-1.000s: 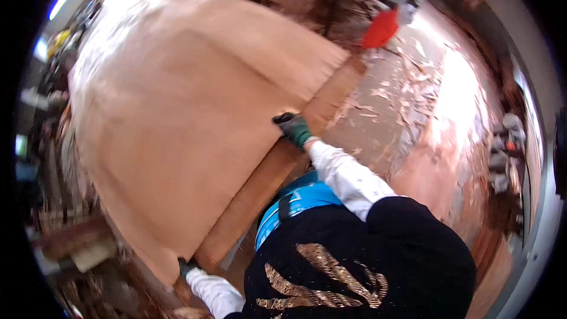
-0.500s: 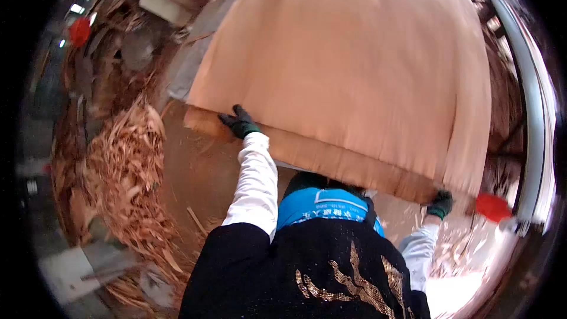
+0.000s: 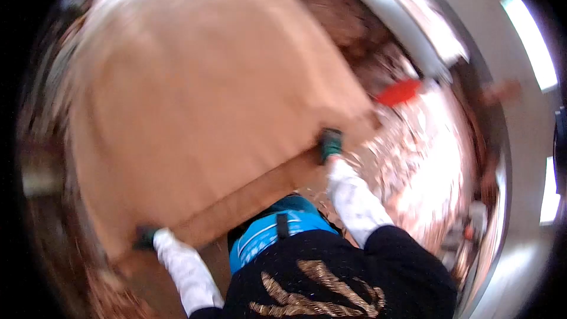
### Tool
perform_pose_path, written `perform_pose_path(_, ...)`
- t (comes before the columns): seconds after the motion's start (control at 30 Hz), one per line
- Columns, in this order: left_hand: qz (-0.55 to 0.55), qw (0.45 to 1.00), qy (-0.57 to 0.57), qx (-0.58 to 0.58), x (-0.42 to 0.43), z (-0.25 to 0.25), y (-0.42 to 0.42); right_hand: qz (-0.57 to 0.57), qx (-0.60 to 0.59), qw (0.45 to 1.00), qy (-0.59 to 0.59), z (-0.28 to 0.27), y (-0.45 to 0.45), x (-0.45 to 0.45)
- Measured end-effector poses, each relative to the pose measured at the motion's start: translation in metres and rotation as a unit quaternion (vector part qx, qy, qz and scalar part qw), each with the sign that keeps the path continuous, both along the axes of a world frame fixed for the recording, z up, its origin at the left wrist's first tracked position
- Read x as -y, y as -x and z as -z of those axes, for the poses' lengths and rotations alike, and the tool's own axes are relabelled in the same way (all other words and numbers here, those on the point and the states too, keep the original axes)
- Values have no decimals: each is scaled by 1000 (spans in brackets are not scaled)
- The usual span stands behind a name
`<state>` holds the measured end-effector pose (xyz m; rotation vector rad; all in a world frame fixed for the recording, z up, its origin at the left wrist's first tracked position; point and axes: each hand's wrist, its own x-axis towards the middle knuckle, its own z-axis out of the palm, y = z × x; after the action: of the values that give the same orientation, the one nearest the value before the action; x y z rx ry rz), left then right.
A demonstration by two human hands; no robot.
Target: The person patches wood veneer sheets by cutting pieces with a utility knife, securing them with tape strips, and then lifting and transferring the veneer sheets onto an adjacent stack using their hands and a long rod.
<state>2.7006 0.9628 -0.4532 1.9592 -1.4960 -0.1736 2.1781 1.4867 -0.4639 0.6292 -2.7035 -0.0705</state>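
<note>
A large, thin tan wood veneer sheet [image 3: 201, 94] spreads out in front of me, with a folded or layered strip along its near edge. My left hand [image 3: 146, 237], in a dark glove, is at the near left corner; blur hides its separate fingers, but it appears closed on the edge. At the right part of the same edge, my right hand [image 3: 331, 145], in a dark green glove, grips the veneer, its fingertips over the top face. The sheet slopes away from my body, and its far end is smeared by motion.
Beyond the right corner lies a red object [image 3: 398, 91], below a long grey pipe or roller [image 3: 390, 18]. Veneer scraps [image 3: 407, 153] litter the floor on the right. A pale wall with bright windows [image 3: 531, 41] stands at far right.
My view has swung to the right, so the sheet and surroundings appear turned counter-clockwise. My left hand has shifted closer to the sheet's left corner; my right hand stays on the near edge.
</note>
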Motion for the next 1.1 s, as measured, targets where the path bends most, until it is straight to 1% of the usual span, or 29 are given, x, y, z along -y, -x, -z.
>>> perform_pose_path(0.03, 2, 1000, 0, 3, 5, 2, 0, 23, 131, 990, -38, -13, -5, 14)
perform_pose_path(0.07, 14, 1000, -1, 7, 8, -4, 12, 40, 200, 979, -27, -6, -6, 15)
perform_pose_path(0.1, 15, 1000, -3, 16, 7, -11, 19, 165, 195, 942, 219, 14, -10, 26)
perform_pose_path(0.13, 11, 999, -1, 31, 7, -12, 26, 270, 169, 836, 447, 29, -15, 23)
perform_pose_path(0.17, 12, 998, -12, 58, 46, -7, 58, 279, 252, 796, 474, 10, 13, 62)
perform_pose_path(0.2, 9, 997, -11, 79, 39, -14, 61, 262, 339, 749, 506, -27, 1, 51)
perform_pose_path(0.23, 6, 996, -9, 93, 35, -17, 72, 241, 419, 693, 535, -49, -6, 38)
perform_pose_path(0.33, -2, 989, 14, 148, 20, -31, 91, 180, 362, 717, 567, -15, -21, 12)
perform_pose_path(0.43, 14, 978, 86, 187, -12, -47, 114, 173, 435, 581, 666, -44, -49, -28)
perform_pose_path(0.53, 89, 955, 180, 218, -68, -58, 152, 135, 551, 555, 609, -42, -54, -77)
perform_pose_path(0.57, 153, 942, 205, 217, -102, -59, 178, 129, 583, 518, 613, -46, -53, -86)
perform_pose_path(0.63, 288, 912, 212, 198, -186, -70, 252, 111, 643, 452, 608, -67, -40, -115)
perform_pose_path(0.67, 347, 889, 221, 200, -239, -81, 314, 94, 670, 444, 588, -71, -31, -130)
perform_pose_path(0.7, 408, 862, 225, 200, -293, -92, 376, 95, 696, 490, 515, -92, -14, -150)
perform_pose_path(0.73, 467, 832, 225, 198, -346, -103, 438, 74, 698, 456, 546, -57, -10, -169)
perform_pose_path(0.77, 496, 812, 234, 202, -387, -105, 482, 107, 689, 432, 571, -51, -4, -188)
perform_pose_path(0.8, 543, 797, 192, 182, -421, -107, 522, 82, 681, 380, 621, -48, 10, -218)
perform_pose_path(0.83, 525, 811, 123, 227, -452, -106, 558, 77, 704, 328, 626, -42, 31, -250)
perform_pose_path(0.9, 542, 803, 73, 236, -472, -82, 619, 100, 682, 325, 647, -45, 70, -305)
perform_pose_path(0.93, 543, 801, 41, 248, -476, -69, 640, 129, 639, 377, 658, -56, 82, -329)
perform_pose_path(0.97, 535, 796, 6, 283, -473, -51, 652, 159, 632, 255, 714, -60, 98, -354)
perform_pose_path(1.0, 526, 789, -32, 314, -472, -36, 662, 173, 581, 365, 707, -62, 106, -375)
perform_pose_path(1.07, 505, 775, -100, 367, -485, -46, 669, 256, 549, 299, 738, -71, 120, -408)
perform_pose_path(1.1, 496, 774, -103, 379, -487, -42, 674, 255, 547, 272, 749, -65, 126, -425)
